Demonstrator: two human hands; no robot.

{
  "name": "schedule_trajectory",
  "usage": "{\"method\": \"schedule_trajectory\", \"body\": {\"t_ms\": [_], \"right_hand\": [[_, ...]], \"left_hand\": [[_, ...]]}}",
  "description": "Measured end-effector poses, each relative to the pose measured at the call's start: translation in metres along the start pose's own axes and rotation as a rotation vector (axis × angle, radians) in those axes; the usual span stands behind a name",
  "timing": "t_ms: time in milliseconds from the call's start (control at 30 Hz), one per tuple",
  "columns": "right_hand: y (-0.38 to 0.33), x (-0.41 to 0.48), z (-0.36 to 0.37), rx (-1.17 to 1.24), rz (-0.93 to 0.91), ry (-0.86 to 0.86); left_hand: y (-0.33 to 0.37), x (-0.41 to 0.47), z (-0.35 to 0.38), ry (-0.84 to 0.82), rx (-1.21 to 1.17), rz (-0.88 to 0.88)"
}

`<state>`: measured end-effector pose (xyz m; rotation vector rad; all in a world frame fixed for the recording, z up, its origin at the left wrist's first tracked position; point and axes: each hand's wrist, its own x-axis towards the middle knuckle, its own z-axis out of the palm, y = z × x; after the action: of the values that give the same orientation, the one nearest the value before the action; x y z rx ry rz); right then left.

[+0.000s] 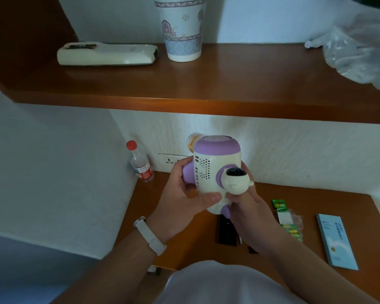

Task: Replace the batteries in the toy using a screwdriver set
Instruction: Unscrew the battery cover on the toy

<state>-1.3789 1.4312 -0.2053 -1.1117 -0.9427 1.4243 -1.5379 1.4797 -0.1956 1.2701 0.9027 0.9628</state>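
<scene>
Head view: a long wooden shelf (228, 84) crosses the upper half, above a brown wooden table (184, 249) set against a white wall. On the shelf lie a crumpled clear plastic bag (358, 53) at the right, a white remote control (106, 54) at the left, and a patterned paper cup (181, 29) standing just beside the remote.

Held up over the table, clear of its surface, is the toy (215, 170), cream-bodied with a purple cap, a perforated side panel and a small astronaut figure on its front. The left hand (184, 194) wraps the toy's left side, thumb pressed on the lower body; a pale wristband (150, 235) sits on that wrist. The right hand (248, 213) grips the toy from beneath and behind, fingers closed around its base.

On the table, a light blue flat box (336, 242) lies at the right. Near it sits a green pack of batteries (287, 218). A black case (226, 233) lies partly hidden under the right hand. A red-capped bottle (139, 163) stands in the back left corner.
</scene>
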Motion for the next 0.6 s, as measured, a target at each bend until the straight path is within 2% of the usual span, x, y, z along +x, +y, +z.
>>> {"method": "schedule_trajectory", "body": {"t_ms": [267, 600], "right_hand": [[0.005, 0.005, 0.006, -0.036, -0.027, 0.111], [-0.001, 0.008, 0.008, 0.128, 0.027, 0.099]], "left_hand": [[-0.003, 0.002, -0.002, -0.036, 0.015, 0.008], [-0.014, 0.006, -0.003, -0.036, 0.04, 0.0]]}}
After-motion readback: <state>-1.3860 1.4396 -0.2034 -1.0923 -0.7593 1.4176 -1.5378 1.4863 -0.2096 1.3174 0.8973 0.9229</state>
